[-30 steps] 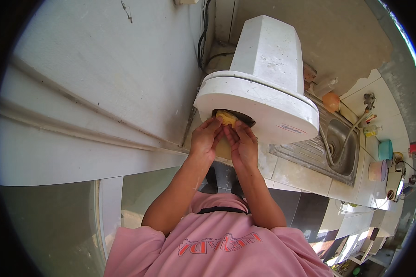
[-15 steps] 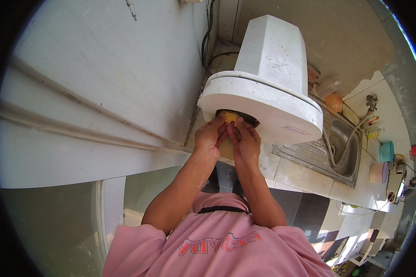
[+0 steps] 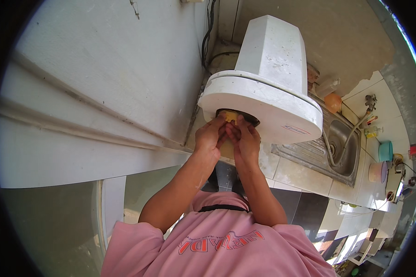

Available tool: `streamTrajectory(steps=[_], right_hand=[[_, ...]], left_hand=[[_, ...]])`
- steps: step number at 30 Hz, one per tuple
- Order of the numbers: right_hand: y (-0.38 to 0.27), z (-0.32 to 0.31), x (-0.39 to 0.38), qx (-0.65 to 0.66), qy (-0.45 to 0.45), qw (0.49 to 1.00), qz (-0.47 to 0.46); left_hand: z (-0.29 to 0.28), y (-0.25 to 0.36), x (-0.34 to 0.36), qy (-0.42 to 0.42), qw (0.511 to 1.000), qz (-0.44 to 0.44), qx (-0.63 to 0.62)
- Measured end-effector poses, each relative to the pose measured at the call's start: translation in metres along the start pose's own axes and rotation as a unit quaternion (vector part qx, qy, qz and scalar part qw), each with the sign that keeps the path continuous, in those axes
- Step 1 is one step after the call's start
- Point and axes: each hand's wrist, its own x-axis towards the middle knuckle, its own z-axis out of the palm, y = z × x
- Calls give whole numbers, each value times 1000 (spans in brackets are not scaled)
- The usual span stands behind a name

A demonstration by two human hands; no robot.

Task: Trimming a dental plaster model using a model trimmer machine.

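A white plastic appliance point(image 3: 282, 104) with a tall faceted upper part stands in front of me on the tiled counter. Its front has a dark oval opening point(image 3: 252, 121). Both of my hands meet at that opening, one on each side of a small yellow piece point(image 3: 230, 116). My left hand point(image 3: 210, 135) pinches its left side, and my right hand point(image 3: 246, 138) grips its right side with the thumb uppermost. Whether the piece is a part of the machine or something loose, I cannot make out. My fingers cover its lower edge.
At the right a steel sink point(image 3: 339, 152) holds a grey hose running from the tap point(image 3: 371, 102). An orange object point(image 3: 333, 102), a teal tub point(image 3: 385, 151) and a pink container point(image 3: 378, 171) stand around it. A pale wall point(image 3: 111, 83) rises close on my left; black cables point(image 3: 206, 46) hang behind.
Both hands stay at the opening on the yellow piece, with barely any finger movement. My left elbow sits slightly farther out to the left.
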Motion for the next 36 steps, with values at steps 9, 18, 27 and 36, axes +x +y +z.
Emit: streamTrajectory(steps=[9,18,27,36], right_hand=[[-10,-25,-30,-359,-59,916,-170],[-10,-13,-26,-253,-117,955,-98],[2,-12,-17,-94,-100,990,-44],[6,-13,-14,-104,-52,991,-72]], left_hand=[[-19,-33,-27,-58,971,223,61],[-21,-27,-30,-24,681,601,418],[-19,-29,-23,-13,864,462,199],[-21,-15,-1,-74,988,124,47]])
